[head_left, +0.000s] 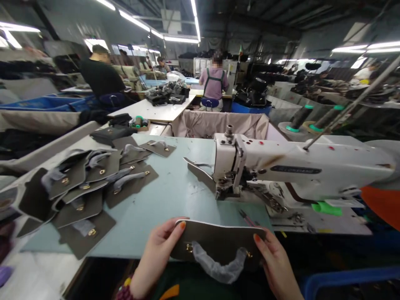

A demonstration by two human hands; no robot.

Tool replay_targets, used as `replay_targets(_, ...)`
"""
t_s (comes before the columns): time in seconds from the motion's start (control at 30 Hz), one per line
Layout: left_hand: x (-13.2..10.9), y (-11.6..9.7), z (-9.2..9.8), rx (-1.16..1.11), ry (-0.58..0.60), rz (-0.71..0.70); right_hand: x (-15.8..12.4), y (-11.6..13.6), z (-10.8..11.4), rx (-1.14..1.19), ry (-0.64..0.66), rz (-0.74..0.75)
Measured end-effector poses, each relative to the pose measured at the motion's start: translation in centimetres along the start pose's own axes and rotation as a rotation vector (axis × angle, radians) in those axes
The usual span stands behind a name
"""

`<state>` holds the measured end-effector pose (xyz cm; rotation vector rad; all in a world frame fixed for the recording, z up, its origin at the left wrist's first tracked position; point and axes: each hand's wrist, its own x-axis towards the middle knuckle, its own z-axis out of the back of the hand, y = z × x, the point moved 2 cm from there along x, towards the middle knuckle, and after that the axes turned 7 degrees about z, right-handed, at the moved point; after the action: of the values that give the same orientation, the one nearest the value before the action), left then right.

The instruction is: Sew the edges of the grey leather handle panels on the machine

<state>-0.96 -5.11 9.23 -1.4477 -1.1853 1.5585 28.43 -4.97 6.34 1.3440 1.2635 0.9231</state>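
My left hand [156,254] and my right hand [275,264] hold a grey leather panel [215,239] by its two ends at the near edge of the table. A wrapped handle [218,268] with gold hardware hangs from the panel's lower side. Both hands are closed on the panel, thumbs on top. A white sewing machine [281,166] stands just beyond it, with another grey piece [198,171] lying at its needle.
A heap of several similar grey panels with handles [90,187] covers the left of the pale blue table [175,191]. A fabric-lined bin [218,123] sits behind the table. Thread cones [300,118] stand at the right. Other people work at benches further back.
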Motion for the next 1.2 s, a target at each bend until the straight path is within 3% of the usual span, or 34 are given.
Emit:
replay_targets(0.17, -0.7, -0.9, -1.0, 0.007, 0.001, 0.000, 0.1, -1.6, 0.6, 0.097, -0.087, -0.119)
replay_targets(0.3, 0.3, -0.2, 0.2, -0.173, -0.017, 0.079, 1.1, -2.8, -0.1, 0.082, -0.174, -0.117)
replay_targets(0.43, 1.6, 2.3, 0.5, -0.576, 0.262, 0.252, 1.9, -4.0, -2.8, 0.187, -0.347, -0.120)
replay_targets(0.5, 2.1, 3.6, -0.3, -0.698, 0.317, 0.237, 2.0, -4.3, -5.3, 0.285, -0.319, -0.126)
replay_targets(0.53, 2.4, 4.1, -0.7, -0.729, 0.265, 0.218, 2.0, -4.4, -6.6, 0.321, -0.250, -0.133)
replay_targets(0.63, 3.5, 4.8, -1.7, -0.728, -0.064, 0.205, 2.5, -4.2, -9.4, 0.246, -0.002, -0.113)
replay_targets(0.7, 4.9, 4.0, -1.6, -0.679, -0.207, 0.220, 3.3, -3.7, -9.7, 0.032, 0.155, -0.060)
replay_targets(0.73, 6.0, 3.3, -1.5, -0.650, -0.215, 0.217, 3.9, -3.4, -9.5, -0.083, 0.244, -0.035)
replay_targets(0.87, 11.5, 0.1, -0.9, -0.505, -0.033, 0.216, 6.3, -2.5, -8.7, -0.267, 0.520, -0.033)
replay_targets(0.93, 14.5, -1.1, -1.1, -0.439, 0.069, 0.226, 7.4, -2.8, -8.8, -0.222, 0.497, -0.074)
replay_targets(1.03, 18.0, -2.2, -2.1, -0.375, 0.167, 0.241, 8.7, -3.8, -9.5, -0.144, 0.357, -0.100)
replay_targets(1.2, 20.2, -4.5, -4.3, -0.328, 0.185, 0.301, 9.3, -5.1, -10.6, -0.063, 0.183, -0.066)
